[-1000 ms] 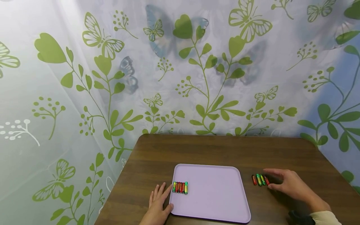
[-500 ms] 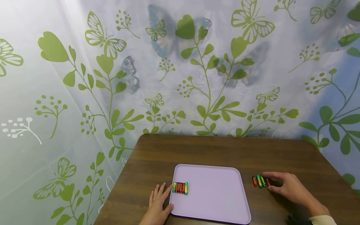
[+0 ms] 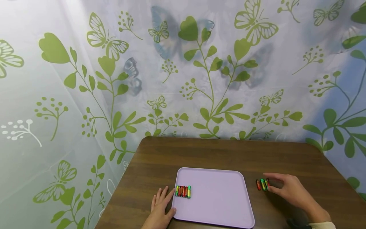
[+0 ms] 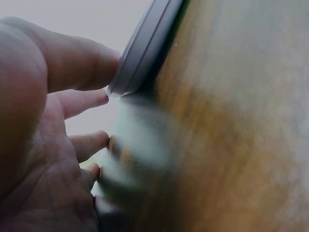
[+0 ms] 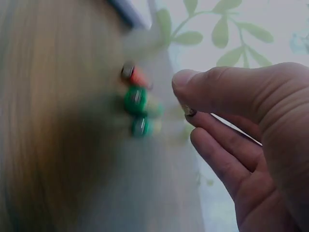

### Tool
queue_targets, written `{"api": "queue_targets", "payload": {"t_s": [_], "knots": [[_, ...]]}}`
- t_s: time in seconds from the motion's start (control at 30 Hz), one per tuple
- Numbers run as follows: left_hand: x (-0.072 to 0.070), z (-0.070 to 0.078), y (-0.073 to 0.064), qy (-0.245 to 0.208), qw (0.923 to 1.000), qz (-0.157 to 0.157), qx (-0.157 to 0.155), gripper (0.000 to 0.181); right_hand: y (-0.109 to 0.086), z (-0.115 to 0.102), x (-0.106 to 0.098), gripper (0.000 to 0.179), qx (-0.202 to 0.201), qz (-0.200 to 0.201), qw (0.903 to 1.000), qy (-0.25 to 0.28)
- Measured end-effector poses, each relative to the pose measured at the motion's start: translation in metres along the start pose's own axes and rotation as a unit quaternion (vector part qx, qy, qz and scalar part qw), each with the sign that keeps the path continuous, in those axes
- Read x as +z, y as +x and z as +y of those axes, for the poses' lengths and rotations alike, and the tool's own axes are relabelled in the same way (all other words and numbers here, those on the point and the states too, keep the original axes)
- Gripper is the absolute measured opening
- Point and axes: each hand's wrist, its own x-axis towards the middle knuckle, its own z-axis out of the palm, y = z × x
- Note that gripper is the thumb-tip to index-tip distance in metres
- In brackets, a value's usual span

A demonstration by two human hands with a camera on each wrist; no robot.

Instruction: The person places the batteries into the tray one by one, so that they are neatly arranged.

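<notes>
My right hand (image 3: pixel 291 190) pinches a red battery (image 3: pixel 268 182) between thumb and fingertips; in the right wrist view only a dark end of that battery (image 5: pixel 190 111) shows past the thumb. Just left of it on the table lie a red-and-black battery (image 3: pixel 258 185) and two green-and-yellow ones, side by side. My left hand (image 3: pixel 160 208) lies with fingers spread at the left edge of a lilac tray (image 3: pixel 218 197). Its thumb touches the tray's rim (image 4: pixel 145 48) in the left wrist view. Inside the tray, along its left side, stands a row of several red and green batteries (image 3: pixel 183 191).
The brown wooden table (image 3: pixel 228 152) extends behind and around the tray. A white curtain (image 3: pixel 171 79) with green leaves and butterflies hangs behind and to the left of it. A dark band or device (image 3: pixel 297 222) sits near my right wrist.
My right hand has taken the rightmost red battery from the small group and moved slightly left with it, over the remaining ones. The left hand and the tray have stayed in place.
</notes>
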Motion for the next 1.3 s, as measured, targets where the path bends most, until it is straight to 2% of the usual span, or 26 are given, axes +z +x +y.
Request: {"api": "queue_targets", "payload": {"t_s": [0.1, 0.3, 0.43, 0.6, 0.8, 0.97, 1.07, 1.3], "knots": [[0.002, -0.007, 0.001, 0.014, 0.9999, 0.002, 0.004, 0.074, 0.004, -0.016, 0.005, 0.047, 0.003, -0.003, 1.0000, 0.009], [0.002, -0.007, 0.000, 0.006, 1.0000, 0.002, -0.002, 0.072, 0.014, -0.045, 0.021, 0.044, 0.003, -0.004, 0.9999, 0.011], [0.002, -0.002, -0.002, -0.016, 0.9997, 0.009, 0.016, 0.074, 0.022, -0.062, 0.036, 0.043, -0.003, -0.004, 0.9993, 0.037], [0.001, 0.005, -0.004, -0.023, 0.9996, 0.010, 0.014, 0.074, 0.029, -0.085, 0.055, 0.043, -0.001, -0.001, 0.9979, 0.065], [-0.006, 0.023, -0.007, -0.027, 0.9994, 0.003, 0.020, 0.073, 0.038, -0.109, 0.075, 0.042, 0.005, -0.011, 0.9957, 0.092], [-0.011, 0.035, -0.007, -0.005, 0.9997, -0.016, -0.016, 0.073, 0.046, -0.123, 0.094, 0.041, -0.017, -0.026, 0.9928, 0.115], [-0.012, 0.036, -0.007, 0.002, 0.9995, -0.022, -0.023, 0.073, 0.051, -0.134, 0.105, 0.041, -0.037, -0.028, 0.9913, 0.123], [-0.007, 0.030, -0.009, -0.031, 0.9995, 0.004, -0.002, 0.072, 0.061, -0.162, 0.129, 0.039, -0.059, -0.050, 0.9830, 0.167]]}}
